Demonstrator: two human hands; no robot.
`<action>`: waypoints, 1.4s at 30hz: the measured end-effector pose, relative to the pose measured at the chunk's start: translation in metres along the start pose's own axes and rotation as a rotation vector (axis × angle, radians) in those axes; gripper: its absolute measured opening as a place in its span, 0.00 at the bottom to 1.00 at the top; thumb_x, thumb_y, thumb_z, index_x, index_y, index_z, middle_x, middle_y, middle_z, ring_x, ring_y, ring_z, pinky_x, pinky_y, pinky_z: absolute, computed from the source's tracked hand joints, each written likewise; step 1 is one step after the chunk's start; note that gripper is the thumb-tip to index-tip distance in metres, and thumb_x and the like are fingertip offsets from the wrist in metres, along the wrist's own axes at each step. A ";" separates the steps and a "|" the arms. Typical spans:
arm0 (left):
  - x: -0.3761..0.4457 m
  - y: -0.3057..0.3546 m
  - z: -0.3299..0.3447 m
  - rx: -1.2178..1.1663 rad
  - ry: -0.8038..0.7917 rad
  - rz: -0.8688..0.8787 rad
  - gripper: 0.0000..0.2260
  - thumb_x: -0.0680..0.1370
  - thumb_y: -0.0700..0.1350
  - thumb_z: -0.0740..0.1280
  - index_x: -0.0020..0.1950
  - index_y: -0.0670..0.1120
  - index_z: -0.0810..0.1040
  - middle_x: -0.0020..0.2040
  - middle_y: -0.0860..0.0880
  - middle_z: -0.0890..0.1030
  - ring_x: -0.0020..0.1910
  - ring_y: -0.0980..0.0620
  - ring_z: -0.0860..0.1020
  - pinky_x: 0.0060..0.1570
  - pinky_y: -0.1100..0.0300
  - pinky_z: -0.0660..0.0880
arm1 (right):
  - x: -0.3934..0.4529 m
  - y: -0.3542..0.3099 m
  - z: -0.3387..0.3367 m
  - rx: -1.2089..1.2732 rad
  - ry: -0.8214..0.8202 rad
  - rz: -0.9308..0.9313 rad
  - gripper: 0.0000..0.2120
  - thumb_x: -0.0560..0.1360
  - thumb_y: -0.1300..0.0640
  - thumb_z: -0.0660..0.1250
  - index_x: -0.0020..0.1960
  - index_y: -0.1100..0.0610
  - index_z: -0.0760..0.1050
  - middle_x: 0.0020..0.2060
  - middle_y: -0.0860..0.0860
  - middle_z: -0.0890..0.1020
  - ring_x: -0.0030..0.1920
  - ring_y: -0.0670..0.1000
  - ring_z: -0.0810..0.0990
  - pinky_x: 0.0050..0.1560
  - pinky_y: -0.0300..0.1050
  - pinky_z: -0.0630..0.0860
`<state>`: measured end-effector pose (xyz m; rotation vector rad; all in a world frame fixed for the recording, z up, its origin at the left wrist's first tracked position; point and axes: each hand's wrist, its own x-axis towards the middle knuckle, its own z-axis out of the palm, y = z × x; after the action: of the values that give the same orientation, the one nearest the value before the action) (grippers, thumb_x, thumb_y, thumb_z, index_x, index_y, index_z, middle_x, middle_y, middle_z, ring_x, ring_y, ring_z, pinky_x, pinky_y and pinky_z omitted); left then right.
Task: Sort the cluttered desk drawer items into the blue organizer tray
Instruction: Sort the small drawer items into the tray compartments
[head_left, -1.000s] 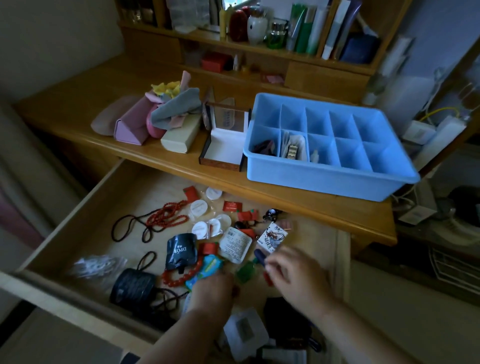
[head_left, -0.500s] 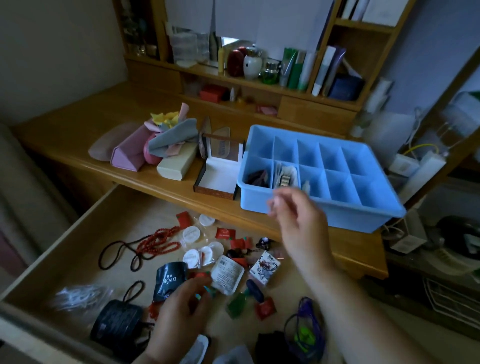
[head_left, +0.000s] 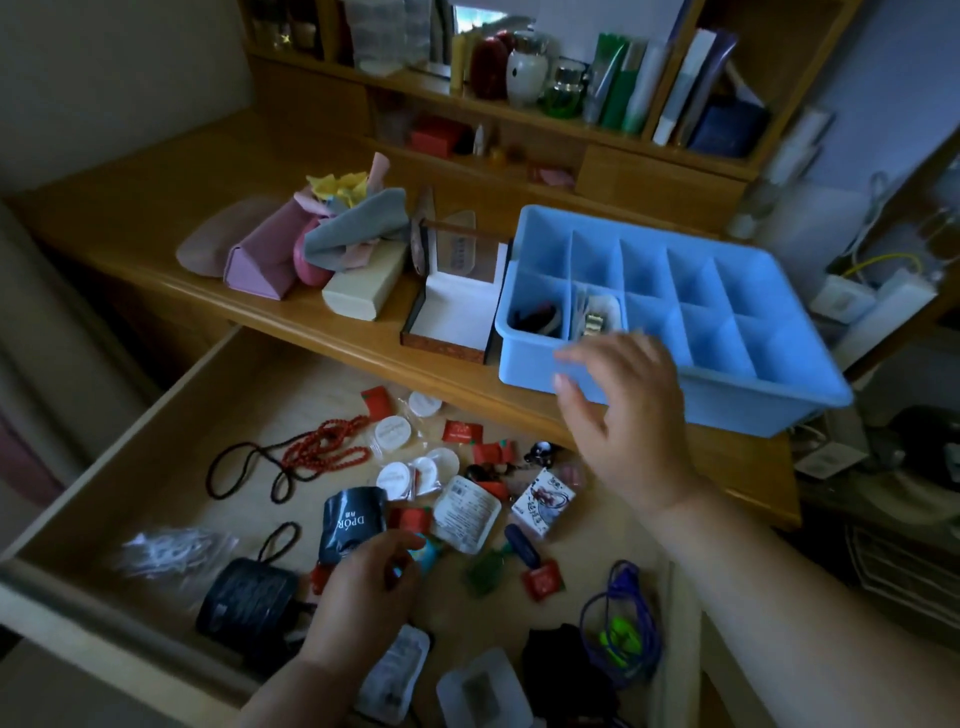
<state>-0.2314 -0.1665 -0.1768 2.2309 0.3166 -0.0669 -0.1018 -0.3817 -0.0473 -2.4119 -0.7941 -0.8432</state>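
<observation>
Step in hand: an item is judged to be picked from the drawer (head_left: 156, 447) by the left hand (head_left: 363, 597), while the right hand (head_left: 618, 410) is held in the air in front of the near wall of the blue organizer tray (head_left: 779, 395).
Left hand: the fingers are curled together around a small teal object (head_left: 428, 553); whether it is really gripped cannot be told, because it is half hidden.
Right hand: the fingers are spread apart and nothing is seen in it.
Where the tray is: it stands on the bench (head_left: 156, 228), just behind the open drawer. Only the two near-left compartments are filled; the others are seen empty.
How it should be done: one item only should be lifted, so that the neighbouring red packets (head_left: 460, 432) are not dragged along. It should be released low inside one compartment, like with like.
Materials: the tray is of smooth hard plastic with thin straight dividers. The drawer floor is of pale wood.
Shapes and textures: the red bead string (head_left: 327, 452) is long and loose, so it is expected to tangle. The round white pods (head_left: 393, 430) are flat and glossy. The black pouch (head_left: 350, 522) is of soft crinkled foil.
</observation>
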 end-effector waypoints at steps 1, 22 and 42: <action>-0.001 0.001 0.002 0.045 -0.047 0.017 0.11 0.75 0.41 0.68 0.50 0.58 0.78 0.43 0.57 0.80 0.39 0.63 0.77 0.38 0.75 0.70 | -0.026 -0.001 -0.002 0.030 -0.102 -0.005 0.08 0.76 0.54 0.62 0.48 0.55 0.78 0.43 0.48 0.81 0.46 0.49 0.76 0.50 0.44 0.71; 0.010 0.020 0.047 0.751 -0.541 0.472 0.28 0.77 0.42 0.62 0.75 0.51 0.58 0.75 0.51 0.59 0.73 0.53 0.59 0.68 0.59 0.61 | -0.159 -0.002 0.064 0.096 -0.741 0.393 0.19 0.73 0.53 0.66 0.63 0.47 0.75 0.54 0.47 0.75 0.54 0.51 0.76 0.54 0.43 0.71; -0.006 0.081 0.036 -0.135 -0.057 0.441 0.37 0.69 0.45 0.76 0.72 0.60 0.60 0.61 0.66 0.72 0.58 0.68 0.73 0.55 0.74 0.70 | -0.094 -0.036 -0.003 0.712 -0.508 0.970 0.08 0.74 0.56 0.69 0.50 0.43 0.75 0.43 0.48 0.83 0.37 0.47 0.84 0.35 0.41 0.79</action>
<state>-0.2146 -0.2440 -0.1365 2.1109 -0.1997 0.1233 -0.1868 -0.3920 -0.1003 -1.9531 0.0242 0.3879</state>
